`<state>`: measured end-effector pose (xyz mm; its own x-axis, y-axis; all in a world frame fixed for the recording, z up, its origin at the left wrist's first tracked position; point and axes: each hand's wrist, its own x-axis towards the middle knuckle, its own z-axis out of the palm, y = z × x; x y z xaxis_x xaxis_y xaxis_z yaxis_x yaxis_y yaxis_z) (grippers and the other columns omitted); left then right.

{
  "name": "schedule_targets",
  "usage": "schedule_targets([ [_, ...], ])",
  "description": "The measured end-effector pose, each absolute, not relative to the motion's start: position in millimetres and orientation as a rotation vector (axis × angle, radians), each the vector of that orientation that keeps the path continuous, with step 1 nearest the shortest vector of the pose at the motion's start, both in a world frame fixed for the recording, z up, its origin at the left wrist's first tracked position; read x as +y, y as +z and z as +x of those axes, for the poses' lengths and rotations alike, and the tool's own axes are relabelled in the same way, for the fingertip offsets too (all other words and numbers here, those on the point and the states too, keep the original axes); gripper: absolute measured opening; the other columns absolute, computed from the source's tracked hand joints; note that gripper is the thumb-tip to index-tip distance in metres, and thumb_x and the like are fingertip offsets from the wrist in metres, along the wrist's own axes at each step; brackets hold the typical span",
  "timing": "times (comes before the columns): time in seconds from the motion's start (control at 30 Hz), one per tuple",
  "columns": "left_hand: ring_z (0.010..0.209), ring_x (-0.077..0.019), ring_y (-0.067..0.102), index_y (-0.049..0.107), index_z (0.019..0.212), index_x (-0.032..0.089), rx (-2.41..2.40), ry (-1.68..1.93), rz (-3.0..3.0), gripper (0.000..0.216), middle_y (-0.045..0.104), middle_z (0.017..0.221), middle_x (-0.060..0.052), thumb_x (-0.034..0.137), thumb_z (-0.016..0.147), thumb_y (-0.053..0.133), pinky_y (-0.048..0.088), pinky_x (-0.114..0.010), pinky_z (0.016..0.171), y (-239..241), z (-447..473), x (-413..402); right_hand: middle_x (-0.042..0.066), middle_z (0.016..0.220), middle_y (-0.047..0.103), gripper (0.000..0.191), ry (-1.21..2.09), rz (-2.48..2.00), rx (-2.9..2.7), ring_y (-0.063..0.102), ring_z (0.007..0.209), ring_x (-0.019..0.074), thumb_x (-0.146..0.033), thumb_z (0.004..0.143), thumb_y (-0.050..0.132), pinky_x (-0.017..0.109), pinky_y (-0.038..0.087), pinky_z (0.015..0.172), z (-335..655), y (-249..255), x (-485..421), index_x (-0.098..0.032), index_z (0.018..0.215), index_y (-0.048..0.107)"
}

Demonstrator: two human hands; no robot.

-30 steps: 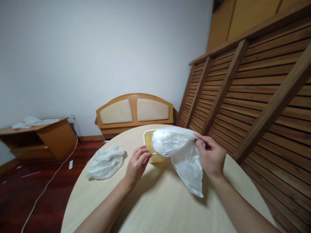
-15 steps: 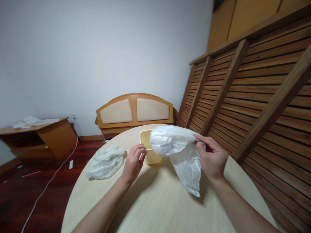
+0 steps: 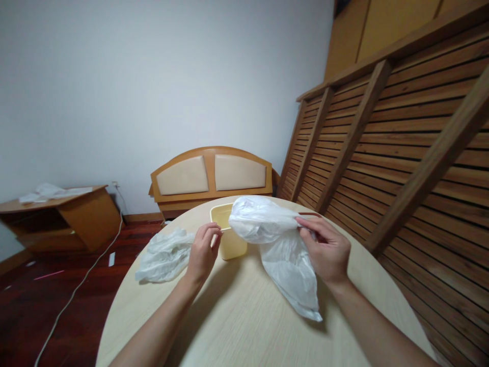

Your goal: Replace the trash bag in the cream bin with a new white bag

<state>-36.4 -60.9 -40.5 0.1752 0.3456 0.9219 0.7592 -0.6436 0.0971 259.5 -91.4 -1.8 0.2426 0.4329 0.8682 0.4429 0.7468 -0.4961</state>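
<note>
A small pale yellow plastic bin (image 3: 234,248) with a white rim stands on the round table (image 3: 244,316). My left hand (image 3: 204,251) is closed at its near left rim, with the fingertips pinching the edge. In my right hand (image 3: 326,247) the gathered part of a white plastic bag (image 3: 290,270) is pinched between thumb and fingers. One bunched end of that bag lies over the bin's right side and hides part of the opening. Its other end droops toward the tabletop. A second crumpled white plastic bag (image 3: 166,255) rests to the left of my left hand.
A wooden headboard (image 3: 212,173) stands behind the table, and a slatted wooden frame (image 3: 367,153) leans along the right. At left, a low cabinet (image 3: 91,214) bears white sheets or bags. A cable (image 3: 82,280) runs across the dark red floor.
The bin and my left hand have shifted slightly left. My right hand and the bag have also moved left, and the bag's hanging corner has dropped a little lower.
</note>
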Motion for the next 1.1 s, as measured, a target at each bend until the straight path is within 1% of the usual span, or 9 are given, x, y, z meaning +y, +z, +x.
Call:
schedule_targets([
  [0.2,0.104,-0.0205,0.064,0.06,0.102,0.02,-1.084,-1.44,-2.092,0.011,0.064,0.108,-0.007,0.013,0.097,0.054,0.056,-0.039,0.091,-45.4,-38.3,-57.6,0.003,0.09,0.076,0.02,-0.048,-0.765,-1.376,0.07,0.084,0.0199,-0.015,0.085,0.067,0.035,0.056,0.076,260.6,-2.5,-92.8,-0.026,0.095,0.08],
  [0.4,0.118,-0.0245,0.062,0.061,0.105,0.02,-1.117,-1.382,-2.096,0.012,0.064,0.116,-0.009,0.014,0.097,0.054,0.056,-0.044,0.098,-51.6,-39.8,-53.8,0.001,0.089,0.076,0.024,-0.083,-0.699,-1.389,0.07,0.081,0.0177,-0.011,0.084,0.068,0.031,0.056,0.071,260.6,-0.8,-93.3,-0.027,0.097,0.08],
  [0.63,0.121,-0.0262,0.059,0.061,0.105,0.02,-1.115,-1.368,-2.065,0.013,0.067,0.115,-0.01,0.015,0.097,0.054,0.055,-0.048,0.099,-53.6,-40.3,-51.5,0.001,0.089,0.075,0.026,-0.07,-0.684,-1.405,0.069,0.082,0.0164,-0.008,0.084,0.067,0.029,0.056,0.073,259.6,1.5,-94.4,-0.027,0.097,0.08],
  [0.8,0.126,-0.0269,0.057,0.061,0.112,0.021,-1.16,-1.324,-2.097,0.019,0.065,0.125,-0.011,0.014,0.097,0.051,0.053,-0.05,0.103,-53.5,-40.1,-52.9,0.001,0.087,0.076,0.024,0.002,-0.696,-1.559,0.071,0.08,0.0164,-0.009,0.085,0.066,0.028,0.058,0.072,256.9,0.2,-94.6,-0.026,0.093,0.08],
  [0.9,0.136,-0.0272,0.051,0.057,0.121,0.022,-1.195,-1.284,-2.163,0.026,0.059,0.138,-0.013,0.013,0.097,0.048,0.049,-0.051,0.109,-55.5,-39.5,-54.3,0.002,0.09,0.077,0.024,0.082,-0.686,-1.738,0.073,0.081,0.0166,-0.009,0.086,0.065,0.028,0.06,0.073,256.0,-2.5,-92.8,-0.026,0.095,0.08],
  [1.03,0.149,-0.0297,0.035,0.047,0.137,0.02,-1.285,-1.204,-2.294,0.039,0.039,0.157,-0.018,0.018,0.098,0.049,0.041,-0.054,0.115,-54.9,-36.1,-59.4,0.002,0.095,0.077,0.027,0.111,-0.661,-1.855,0.073,0.086,0.0164,-0.009,0.086,0.064,0.028,0.06,0.077,256.2,-5.0,-90.3,-0.027,0.098,0.079],
  [1.1,0.152,-0.0321,0.027,0.045,0.139,0.018,-1.322,-1.204,-2.317,0.041,0.03,0.162,-0.02,0.023,0.099,0.05,0.037,-0.057,0.117,-50.7,-32.0,-65.0,0.002,0.095,0.077,0.028,0.103,-0.661,-1.865,0.073,0.087,0.0161,-0.007,0.086,0.063,0.028,0.06,0.079,255.6,-5.1,-90.1,-0.026,0.098,0.079],
])
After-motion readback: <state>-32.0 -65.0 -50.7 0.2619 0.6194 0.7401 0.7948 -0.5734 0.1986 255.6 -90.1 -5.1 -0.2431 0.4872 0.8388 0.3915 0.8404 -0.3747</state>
